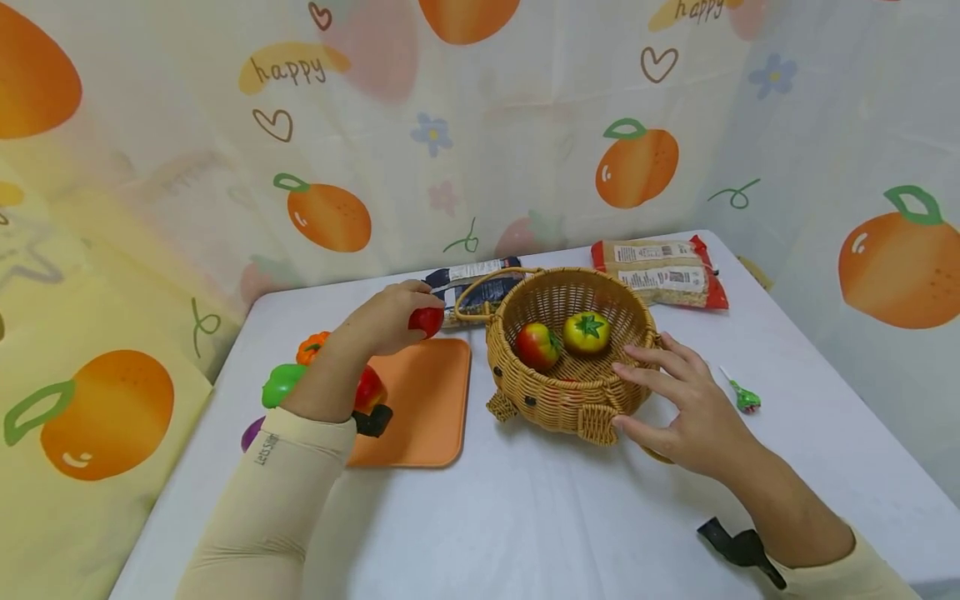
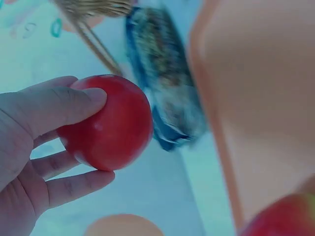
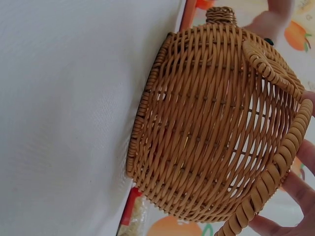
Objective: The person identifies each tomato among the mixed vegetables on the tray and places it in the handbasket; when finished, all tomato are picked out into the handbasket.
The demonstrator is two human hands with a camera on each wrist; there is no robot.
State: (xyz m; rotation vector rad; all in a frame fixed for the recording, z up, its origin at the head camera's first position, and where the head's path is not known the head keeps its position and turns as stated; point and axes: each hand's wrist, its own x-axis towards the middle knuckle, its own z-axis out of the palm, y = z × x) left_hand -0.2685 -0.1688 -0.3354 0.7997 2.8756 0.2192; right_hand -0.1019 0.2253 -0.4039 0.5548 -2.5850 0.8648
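My left hand (image 1: 386, 321) holds a smooth red tomato (image 2: 115, 125) above the far edge of the orange tray (image 1: 431, 408), thumb on one side and fingers on the other. Near it stands a wicker basket (image 1: 525, 392) with a raised loop handle. Inside the basket lie a red-and-yellow apple (image 1: 537, 347) and a yellow fruit (image 1: 587, 333) with a green star-shaped top; something red shows low behind the front rim. My right hand (image 1: 697, 412) grips the basket's right side, fingers over the rim and thumb by the front wicker flap.
Behind the basket lie a dark packet (image 1: 480, 287) and a red-ended grain bag (image 1: 663, 271). A green-wrapped lollipop (image 1: 745, 398) lies on the right. By the left forearm are an orange pepper (image 1: 311, 347), a green pepper (image 1: 282, 383), a purple item (image 1: 252, 433) and another red-yellow fruit (image 1: 369, 390).
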